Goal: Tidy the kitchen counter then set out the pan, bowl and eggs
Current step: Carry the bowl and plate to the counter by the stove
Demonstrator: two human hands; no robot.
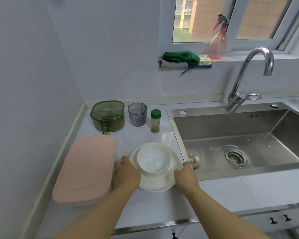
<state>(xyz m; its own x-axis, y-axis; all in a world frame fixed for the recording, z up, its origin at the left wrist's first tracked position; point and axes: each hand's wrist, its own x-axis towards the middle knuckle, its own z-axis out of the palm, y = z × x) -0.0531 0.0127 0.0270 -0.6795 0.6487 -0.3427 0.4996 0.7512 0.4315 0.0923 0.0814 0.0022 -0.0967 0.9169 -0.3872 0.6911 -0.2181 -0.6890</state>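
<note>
Two hands hold a plate with a bowl on it.
The left hand point(126, 173) curls round the left rim of the plate point(155, 184) and the right hand point(186, 176) grips its right rim. The bowl point(153, 158) sits upright on the plate, at the counter point(162, 204) between a pink box point(86, 168) and the sink point(231, 128). Behind stand a tub point(108, 115), a glass point(137, 114) and a jar point(155, 120).

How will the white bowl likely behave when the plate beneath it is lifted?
The bowl sits loose on the glossy plate, so it may slide if tilted. It looks rigid and glazed, so probably breakable if dropped. The left hand and right hand hold opposite rims, which should keep it level.
</note>
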